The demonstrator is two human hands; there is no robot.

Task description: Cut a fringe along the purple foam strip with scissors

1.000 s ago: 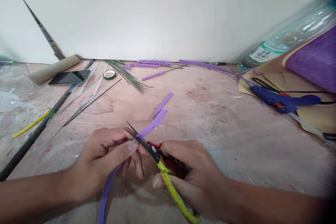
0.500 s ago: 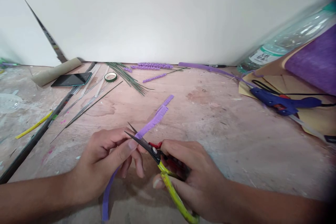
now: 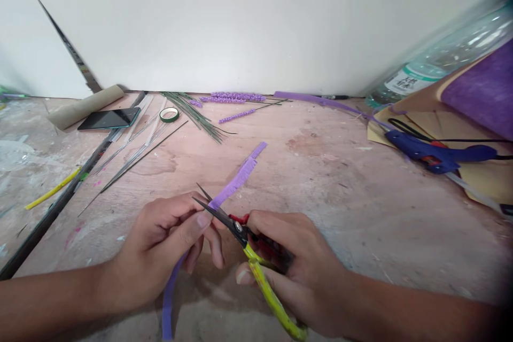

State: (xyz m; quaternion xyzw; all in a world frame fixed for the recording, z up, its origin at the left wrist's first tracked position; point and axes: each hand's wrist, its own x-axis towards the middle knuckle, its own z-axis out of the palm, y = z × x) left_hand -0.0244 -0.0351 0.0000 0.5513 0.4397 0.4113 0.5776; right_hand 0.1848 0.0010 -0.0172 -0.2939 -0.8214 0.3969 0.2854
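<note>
A long purple paper strip (image 3: pixel 234 184) is pinched between the thumb and fingers of my left hand (image 3: pixel 172 240). Its far part is fringed along one edge and points away over the table; its tail hangs below my palm. My right hand (image 3: pixel 296 267) grips scissors (image 3: pixel 239 228) with yellow-green and red handles. The parted black blades straddle the strip just beyond my left thumb. Farther back lie purple flower spikes (image 3: pixel 236 97) on thin stems and a bundle of green stems (image 3: pixel 200 117).
On the left are a cardboard tube (image 3: pixel 86 108), a phone (image 3: pixel 108 118), a roll of green tape (image 3: pixel 169 114), loose wires (image 3: pixel 136 152) and a yellow stick (image 3: pixel 53 188). On the right lie a blue glue gun (image 3: pixel 436 152), a plastic bottle (image 3: pixel 436 67) and purple material (image 3: pixel 481 88).
Both hands, the strip and the scissors keep almost the same pose. The whole view has shifted very slightly.
</note>
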